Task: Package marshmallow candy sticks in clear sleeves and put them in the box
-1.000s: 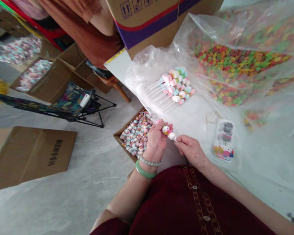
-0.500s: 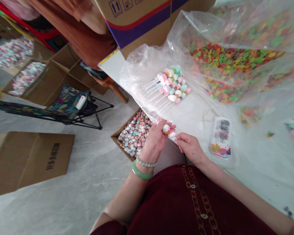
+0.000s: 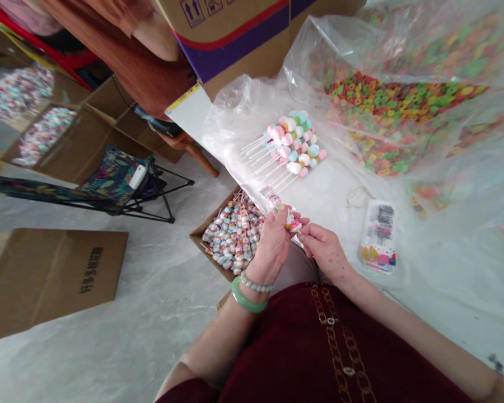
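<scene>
Marshmallow candy [image 3: 294, 224] sits right between the left hand [image 3: 273, 240] and the right hand [image 3: 325, 249], just off the near edge of the white surface [image 3: 193, 120]! Left fingers wrap around it, thumb lying along the near side, while the right thumb and forefinger pinch its lower end; whether they grip film or stick, I can't tell. Just beyond the left hand, a printed clear wrapper [image 3: 270, 195] pokes out over the edge. A beaded bracelet [image 3: 256, 284] and a green bangle [image 3: 247, 298] circle that left wrist.

Below and beside the left hand, we've got an open carton [image 3: 199, 229] loaded with wrapped candies [image 3: 231, 235]. Up on the plastic-covered surface, marshmallow skewers [image 3: 298, 143] lie side by side, white sticks angled toward the floor. Near the right hand, a stack of printed wrappers [image 3: 378, 238] lies flat, and farther back a big clear bag [image 3: 300, 56] bulges with ring-shaped sweets [image 3: 386, 95] in red, orange, yellow and green.

Across the way, a cardboard box [image 3: 243, 53] with a purple band stands beside a person in rust-coloured clothing [image 3: 151, 73], and a folding chair [image 3: 109, 173] carries a small white object [image 3: 138, 177].
</scene>
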Demonstrator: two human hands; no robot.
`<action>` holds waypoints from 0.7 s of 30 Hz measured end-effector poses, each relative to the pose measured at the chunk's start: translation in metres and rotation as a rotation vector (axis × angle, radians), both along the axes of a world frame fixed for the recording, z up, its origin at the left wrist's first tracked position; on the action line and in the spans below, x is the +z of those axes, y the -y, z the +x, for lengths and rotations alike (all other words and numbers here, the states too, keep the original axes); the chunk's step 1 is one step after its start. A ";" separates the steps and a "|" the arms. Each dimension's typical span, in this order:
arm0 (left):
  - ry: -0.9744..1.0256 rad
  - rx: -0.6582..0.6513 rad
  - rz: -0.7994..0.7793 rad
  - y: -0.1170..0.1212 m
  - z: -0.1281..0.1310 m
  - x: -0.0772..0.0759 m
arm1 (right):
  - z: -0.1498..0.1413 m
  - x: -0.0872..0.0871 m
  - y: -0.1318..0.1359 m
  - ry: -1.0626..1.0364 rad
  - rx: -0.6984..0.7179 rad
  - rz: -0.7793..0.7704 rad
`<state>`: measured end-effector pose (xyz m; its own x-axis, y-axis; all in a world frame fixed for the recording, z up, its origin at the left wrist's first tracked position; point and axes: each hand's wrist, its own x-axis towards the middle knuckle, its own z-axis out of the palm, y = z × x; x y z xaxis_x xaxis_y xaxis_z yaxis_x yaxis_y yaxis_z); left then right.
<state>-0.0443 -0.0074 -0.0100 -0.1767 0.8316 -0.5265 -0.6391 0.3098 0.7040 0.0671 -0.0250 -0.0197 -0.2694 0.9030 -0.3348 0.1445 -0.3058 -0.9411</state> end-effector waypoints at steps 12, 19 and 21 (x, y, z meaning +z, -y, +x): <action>0.072 0.067 0.102 0.001 0.004 -0.003 | -0.004 -0.004 0.002 0.156 -0.020 0.211; -0.008 -0.111 0.033 0.012 -0.004 0.007 | 0.003 0.010 0.006 0.100 -0.135 0.135; -0.112 -0.165 0.013 0.019 -0.008 0.008 | 0.007 0.013 0.009 0.104 -0.174 0.114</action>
